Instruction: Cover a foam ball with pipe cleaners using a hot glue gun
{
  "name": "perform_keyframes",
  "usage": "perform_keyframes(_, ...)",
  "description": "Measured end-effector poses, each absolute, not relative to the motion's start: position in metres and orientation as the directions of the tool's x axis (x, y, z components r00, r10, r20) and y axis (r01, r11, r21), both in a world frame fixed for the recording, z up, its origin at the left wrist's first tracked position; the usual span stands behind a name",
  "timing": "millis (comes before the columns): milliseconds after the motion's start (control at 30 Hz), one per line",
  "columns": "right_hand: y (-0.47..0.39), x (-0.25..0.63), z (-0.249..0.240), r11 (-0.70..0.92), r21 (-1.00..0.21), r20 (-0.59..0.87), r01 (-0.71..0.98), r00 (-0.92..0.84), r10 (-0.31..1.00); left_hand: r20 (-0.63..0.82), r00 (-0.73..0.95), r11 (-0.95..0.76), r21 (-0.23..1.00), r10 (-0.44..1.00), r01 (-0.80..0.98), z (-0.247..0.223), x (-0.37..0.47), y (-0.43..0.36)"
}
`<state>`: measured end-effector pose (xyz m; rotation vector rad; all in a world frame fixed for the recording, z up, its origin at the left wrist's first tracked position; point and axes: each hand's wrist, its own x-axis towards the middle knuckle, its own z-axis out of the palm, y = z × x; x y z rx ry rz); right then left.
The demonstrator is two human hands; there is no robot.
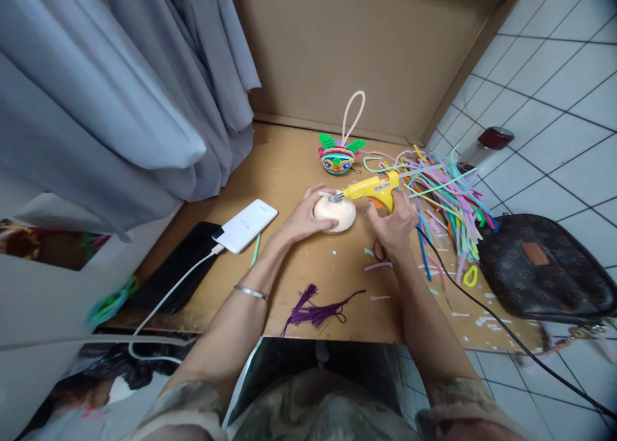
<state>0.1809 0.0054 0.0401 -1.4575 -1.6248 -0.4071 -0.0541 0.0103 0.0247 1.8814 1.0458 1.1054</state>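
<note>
My left hand is wrapped round the side of a round cream ball above the wooden table. In my right hand is a yellow glue gun, its metal nozzle pointing left at the top of the ball, where a small grey spot shows. Whether the nozzle touches the ball I cannot tell. Behind the ball sits a colourful lion-head ornament with green ears and a white loop. Purple tassels lie near the table's front edge.
Many coloured pipe cleaners are heaped at the right, beside a brown patterned bag. A black cord runs to the lower right. At the left are a white power bank, a black pouch and grey curtains.
</note>
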Motion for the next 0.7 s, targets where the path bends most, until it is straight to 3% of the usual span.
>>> perform_keyframes(267,0.001,0.182,0.044,0.273,-0.219,0.809,0.937,0.018,0.588,0.345,0.387,-0.441,0.876,0.855,0.195,0.025,-0.056,0.014)
perform_keyframes(700,-0.006,0.180,0.052,0.266,-0.265,0.735,0.927,0.016,0.678,0.299,0.387,-0.389,0.904,0.872,0.178,0.028,-0.055,0.010)
